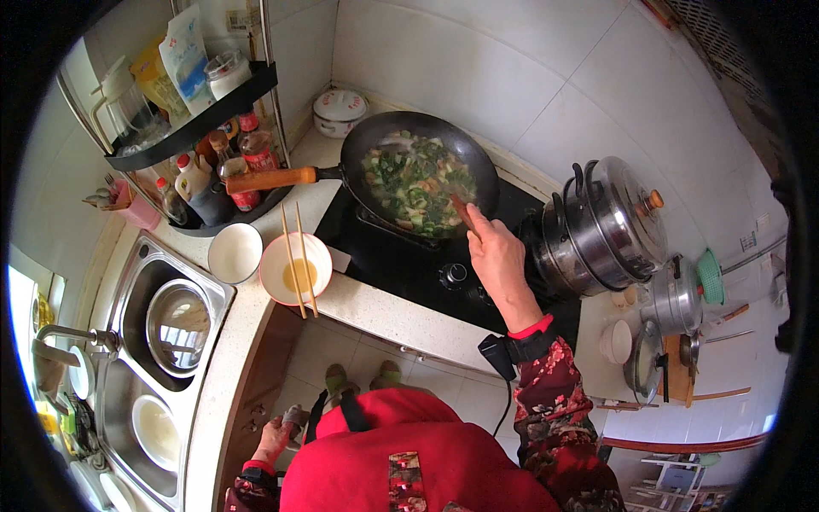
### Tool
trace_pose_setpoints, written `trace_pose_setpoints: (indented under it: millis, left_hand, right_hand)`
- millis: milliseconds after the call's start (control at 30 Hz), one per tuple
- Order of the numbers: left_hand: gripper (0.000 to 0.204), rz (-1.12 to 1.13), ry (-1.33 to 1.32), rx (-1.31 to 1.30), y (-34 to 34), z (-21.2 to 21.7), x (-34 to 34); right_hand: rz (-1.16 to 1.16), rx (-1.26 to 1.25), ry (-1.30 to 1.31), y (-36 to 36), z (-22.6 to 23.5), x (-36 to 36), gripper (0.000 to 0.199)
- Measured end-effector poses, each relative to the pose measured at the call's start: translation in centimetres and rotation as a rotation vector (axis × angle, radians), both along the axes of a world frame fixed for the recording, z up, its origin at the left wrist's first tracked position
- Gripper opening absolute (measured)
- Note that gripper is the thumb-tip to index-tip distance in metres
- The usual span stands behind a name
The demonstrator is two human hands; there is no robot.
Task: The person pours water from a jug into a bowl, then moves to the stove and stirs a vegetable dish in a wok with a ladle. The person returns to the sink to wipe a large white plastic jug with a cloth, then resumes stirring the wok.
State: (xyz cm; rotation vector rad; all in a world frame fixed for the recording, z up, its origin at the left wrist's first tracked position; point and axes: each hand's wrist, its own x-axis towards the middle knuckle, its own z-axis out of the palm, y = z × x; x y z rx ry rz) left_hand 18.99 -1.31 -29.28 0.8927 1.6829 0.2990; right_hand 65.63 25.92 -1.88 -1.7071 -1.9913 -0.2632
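My right hand [497, 260] is closed around the brown wooden handle [463, 213] of a spatula whose blade reaches into a black wok. The wok [479, 162] sits on the cooktop, its wooden handle pointing left. Chopped leafy greens [416, 183] with pale pieces fill the middle of the wok. Low at the left, beside my body, hangs my left hand [273, 439] with its fingers curled. A greyish thing [295, 418] shows right at its fingertips; I cannot make out what it is or whether it is held.
Left of the black cooktop [392, 290], chopsticks [300, 260] lie across a bowl [271, 286] of yellowish liquid, beside a white bowl [235, 253]. A steel steamer pot [589, 230] stands right. Bottles crowd a corner rack [200, 115]. The double sink [223, 294] holds basins.
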Motion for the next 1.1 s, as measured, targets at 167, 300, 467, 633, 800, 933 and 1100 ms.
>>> trace_pose_setpoints:
  millis: [167,300,467,633,800,933,1100]
  left_hand:
    - [0.038,0.098,-0.051,-0.004,1.2,3.2,1.2]
    - [0.038,0.113,-0.049,-0.026,1.7,4.5,1.4]
    - [0.043,-0.008,0.097,-0.039,1.8,4.0,1.6]
    - [0.047,-0.038,0.057,-0.025,2.3,1.5,0.7]
    - [0.044,0.015,-0.021,-0.003,2.4,1.2,0.1]
    - [0.041,0.069,0.022,-0.103,3.2,6.0,2.2]
    - [0.046,0.021,0.046,-0.05,0.7,-0.7,0.4]
  right_hand:
    - [0.019,-0.061,-0.209,-2.5,0.3,2.7,0.042]
    - [0.01,-0.047,-0.176,-5.6,2.4,5.5,0.046]
    - [-0.004,0.002,-0.064,-5.4,2.7,3.9,0.048]
    - [0.044,0.027,-0.036,-2.2,0.5,-0.1,0.044]
    - [0.085,0.045,-0.175,-0.7,-0.9,-0.4,0.049]
    - [0.075,-0.004,-0.3,-2.7,-0.3,4.0,0.053]
    - [-0.096,-0.053,-0.111,-6.3,2.2,6.6,0.054]
